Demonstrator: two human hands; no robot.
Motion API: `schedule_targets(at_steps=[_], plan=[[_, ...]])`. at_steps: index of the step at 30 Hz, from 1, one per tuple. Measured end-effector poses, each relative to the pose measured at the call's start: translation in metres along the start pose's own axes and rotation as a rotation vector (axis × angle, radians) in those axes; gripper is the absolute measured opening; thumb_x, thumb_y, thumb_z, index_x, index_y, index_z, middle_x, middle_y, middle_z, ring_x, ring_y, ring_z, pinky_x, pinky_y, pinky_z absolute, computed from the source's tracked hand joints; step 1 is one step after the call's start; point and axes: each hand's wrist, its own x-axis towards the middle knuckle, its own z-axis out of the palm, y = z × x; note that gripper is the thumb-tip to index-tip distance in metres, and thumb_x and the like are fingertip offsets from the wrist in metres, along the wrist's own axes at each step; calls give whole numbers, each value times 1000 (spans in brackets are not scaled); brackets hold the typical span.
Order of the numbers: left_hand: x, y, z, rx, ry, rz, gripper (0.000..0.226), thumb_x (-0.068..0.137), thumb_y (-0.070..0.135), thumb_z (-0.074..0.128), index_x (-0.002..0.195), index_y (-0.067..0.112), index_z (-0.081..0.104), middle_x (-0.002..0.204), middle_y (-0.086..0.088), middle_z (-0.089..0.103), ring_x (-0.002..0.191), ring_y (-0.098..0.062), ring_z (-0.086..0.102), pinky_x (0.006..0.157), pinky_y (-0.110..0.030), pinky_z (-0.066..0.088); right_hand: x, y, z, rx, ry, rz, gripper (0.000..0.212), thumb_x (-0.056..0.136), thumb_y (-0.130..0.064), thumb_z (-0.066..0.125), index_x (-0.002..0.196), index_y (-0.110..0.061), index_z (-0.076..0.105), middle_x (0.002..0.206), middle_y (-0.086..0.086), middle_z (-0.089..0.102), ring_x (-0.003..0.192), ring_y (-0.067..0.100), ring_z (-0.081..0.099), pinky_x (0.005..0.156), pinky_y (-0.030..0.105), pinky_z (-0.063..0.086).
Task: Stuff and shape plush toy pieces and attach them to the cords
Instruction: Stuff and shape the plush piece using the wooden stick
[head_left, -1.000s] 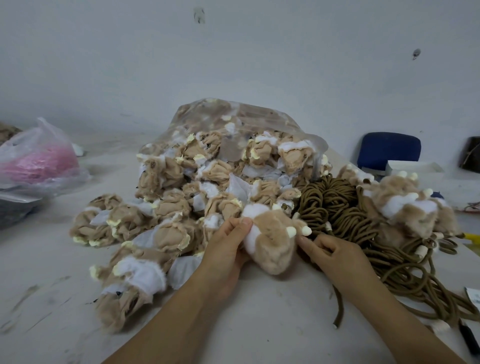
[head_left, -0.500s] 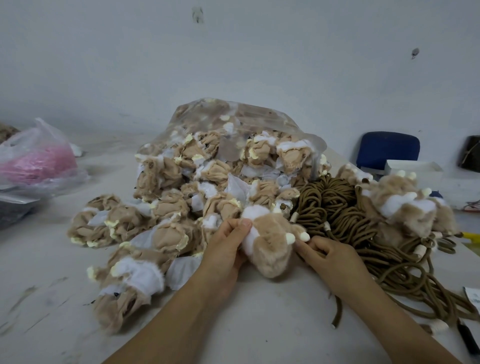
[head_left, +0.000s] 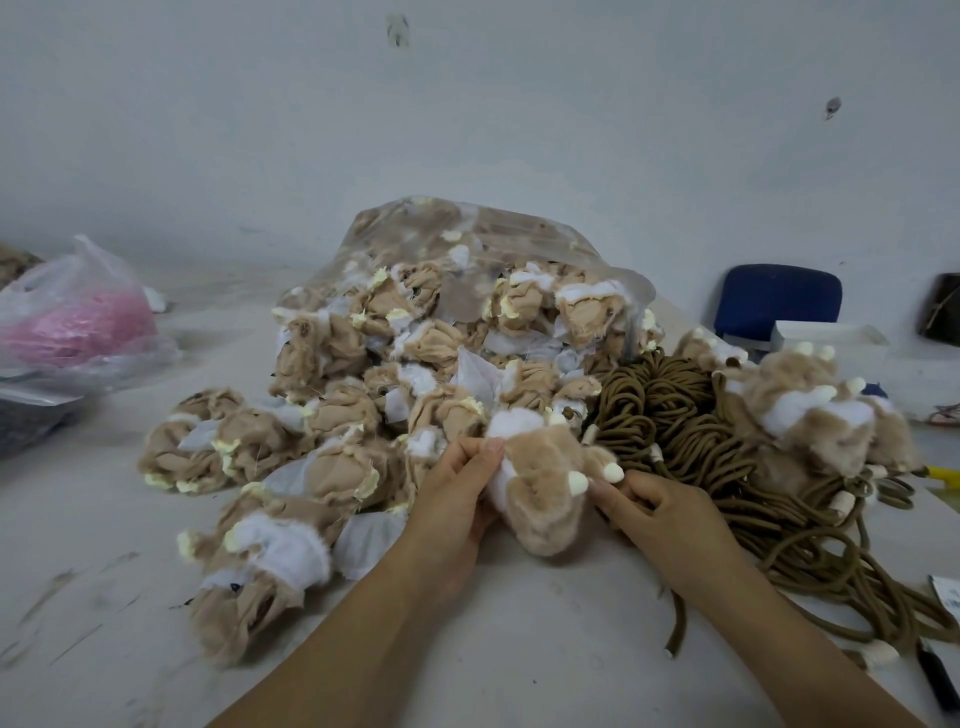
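A tan and white plush piece with two small cream horns sits at the table's middle, held between both hands. My left hand grips its white left side with thumb and fingers. My right hand pinches its right side just below the horns. A heap of inside-out tan plush pieces spills from a clear plastic bag behind. A bundle of brown cords lies to the right, one loose cord end passing under my right wrist. Finished plush pieces lie on the cords.
A clear bag with pink material lies at the far left. A blue chair back and a white box stand at the right by the wall. A dark tool lies at the table's right edge.
My right hand has closed in on the plush piece and now pinches it below the horns. The piece has tipped slightly toward me. My left hand keeps its grip.
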Motion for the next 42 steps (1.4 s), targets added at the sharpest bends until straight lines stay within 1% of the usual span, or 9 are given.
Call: schedule_targets(at_steps=[6,9,11,16,22,27,32,36,42], plan=[[3,-1,-3,21,53,-4,28,94,21,58,115,3,60,118,-21,68,110,-35,64,99,-51,50,0,-1,1,-14,1,-45,65,66,-77,47,60,-12,45,45,-7,38,44,4,34,50,31,30],[2,0,-2,36,53,-18,5,94,17,59,92,13,61,101,-16,69,102,-33,63,94,-48,52,-3,-2,2,-34,-19,-70,61,66,-78,46,63,-17,51,47,-7,43,45,5,37,50,30,30],[3,0,-2,42,50,-27,17,93,16,60,77,17,58,94,-13,66,97,-30,62,90,-46,52,-5,-3,5,-48,-17,-99,60,66,-78,45,62,-18,54,48,-7,46,46,5,40,50,30,31],[2,0,0,50,98,-6,16,96,20,60,80,19,59,92,-9,68,90,-25,65,84,-44,55,-3,-4,4,-42,19,-91,68,66,-78,42,59,-10,46,47,-4,38,46,5,34,49,28,25],[-2,-2,-1,795,126,602,17,100,31,51,107,46,58,118,10,57,110,4,54,94,-11,42,-2,-3,7,-104,30,-57,67,67,-78,39,61,-12,49,57,4,49,48,8,38,49,28,27],[-2,-3,1,834,28,364,43,81,65,48,119,47,56,128,21,53,117,13,46,96,-6,35,-3,-4,7,-141,86,-102,68,68,-80,35,60,-14,43,60,-1,51,55,13,45,53,22,33],[-5,-8,2,755,-7,250,48,78,68,52,106,32,68,98,23,71,95,8,64,81,-11,49,-4,-10,6,-200,80,-96,46,76,-69,42,56,-28,45,65,-26,56,66,-2,53,47,20,28],[-7,-9,2,774,58,344,55,84,69,47,104,21,66,100,7,70,93,1,63,81,-15,50,-5,-11,7,-54,75,-71,56,71,-76,39,61,-23,55,62,-12,59,62,6,54,55,30,42],[-11,-1,8,735,134,440,29,87,54,46,96,31,60,93,14,67,87,11,60,71,-4,43,-5,-13,6,17,62,-8,67,68,-78,38,61,-12,49,55,3,51,55,16,51,56,33,41]])
